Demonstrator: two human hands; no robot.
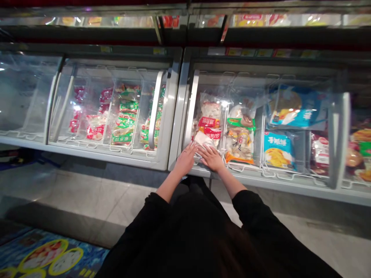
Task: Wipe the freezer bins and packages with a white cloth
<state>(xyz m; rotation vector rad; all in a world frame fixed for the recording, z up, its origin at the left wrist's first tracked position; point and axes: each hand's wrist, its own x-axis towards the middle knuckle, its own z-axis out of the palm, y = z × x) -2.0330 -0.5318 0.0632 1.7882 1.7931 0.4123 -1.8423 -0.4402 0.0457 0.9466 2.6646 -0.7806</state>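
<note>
My left hand [186, 158] rests at the front of the right freezer's glass lid, near its left handle, fingers stretched forward and close together. Beside it, my right hand [211, 157] lies flat with fingers spread, touching the near edge of a crumpled white cloth [203, 139]. The left fingertips reach the cloth's left side. Under the glass, just beyond the cloth, are red-labelled bags of frozen food [209, 122]. Right of them lies an orange-and-clear bag [240, 144].
Another glass-lidded freezer [116, 154] adjoins on the left, with a white handle [156, 110]. Blue bags [278, 150] lie in wire dividers at right. Shelves with packages run above. A printed blue box or panel [52, 256] stands behind at lower left on the tiled floor [116, 197].
</note>
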